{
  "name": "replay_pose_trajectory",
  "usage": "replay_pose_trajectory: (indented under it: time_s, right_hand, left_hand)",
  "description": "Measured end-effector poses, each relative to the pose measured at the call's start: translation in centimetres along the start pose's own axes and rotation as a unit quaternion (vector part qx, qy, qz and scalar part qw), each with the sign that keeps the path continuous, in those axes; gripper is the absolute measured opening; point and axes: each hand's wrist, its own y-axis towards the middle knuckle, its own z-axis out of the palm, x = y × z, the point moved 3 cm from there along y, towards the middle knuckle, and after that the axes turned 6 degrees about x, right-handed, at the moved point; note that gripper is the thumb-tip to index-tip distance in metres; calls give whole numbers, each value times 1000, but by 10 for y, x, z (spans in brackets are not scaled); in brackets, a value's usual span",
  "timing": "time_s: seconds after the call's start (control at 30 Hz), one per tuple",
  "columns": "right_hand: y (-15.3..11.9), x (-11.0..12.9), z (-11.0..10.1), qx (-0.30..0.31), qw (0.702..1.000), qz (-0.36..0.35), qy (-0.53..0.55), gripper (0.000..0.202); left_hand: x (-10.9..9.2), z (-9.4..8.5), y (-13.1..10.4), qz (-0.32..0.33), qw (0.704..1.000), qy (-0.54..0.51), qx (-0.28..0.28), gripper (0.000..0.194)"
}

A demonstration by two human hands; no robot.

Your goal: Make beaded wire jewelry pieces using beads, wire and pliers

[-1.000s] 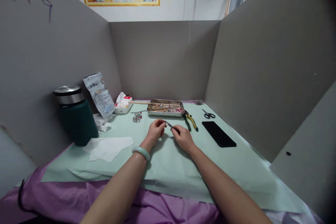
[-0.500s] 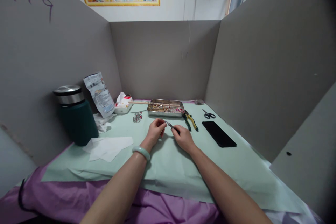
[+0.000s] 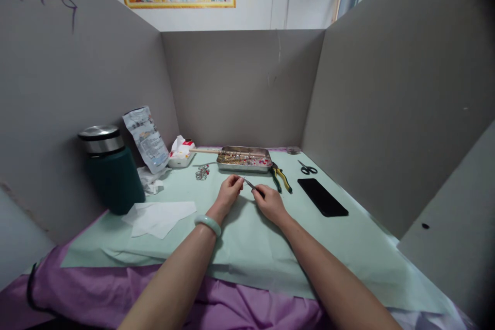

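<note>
My left hand [image 3: 231, 190], with a pale green bangle [image 3: 208, 225] on its wrist, is closed in a pinch; what sits between thumb and fingers is too small to make out. My right hand [image 3: 270, 203] grips dark, pointed tweezers [image 3: 250, 184], whose tips reach to the left fingertips. Just beyond the hands lies a metal tray [image 3: 243, 168] of small gold, silver and red beads or findings. A little heap of silvery pieces with red bits [image 3: 202, 172] rests on the cloth left of the tray.
Yellow-green pliers [image 3: 284, 179] lean at the tray's right corner. Farther right are black scissors [image 3: 308, 168] and a black phone [image 3: 322, 197]. On the left stand a dark green flask [image 3: 115, 178], a pouch [image 3: 147, 139], a tissue box [image 3: 181, 160] and white paper [image 3: 162, 216]. Grey partitions [image 3: 243, 87] enclose the table.
Both hands stay almost in place. The left fingers have curled slightly closer together, and the tweezer tips remain at them.
</note>
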Motion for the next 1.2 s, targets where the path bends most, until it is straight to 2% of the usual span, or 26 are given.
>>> replay_pose_trajectory:
  time_s: [0.27,0.57,0.83,0.97,1.2]
  right_hand:
    - [-1,2,0,0,1000,-18,14,19]
    - [-3,9,-4,15,995,-57,75,20]
    - [-3,15,-7,49,988,-57,137,21]
    - [-1,9,-4,60,987,-31,147,23]
    - [2,-1,2,42,991,14,127,24]
  left_hand:
    - [-1,2,-2,-37,997,-59,28,25]
    - [1,-4,-3,-112,957,-205,170,26]
    - [0,-7,-4,-158,928,-250,227,24]
    - [1,-5,-4,-162,932,-240,220,25]
    - [1,2,-3,-104,969,-175,138,22]
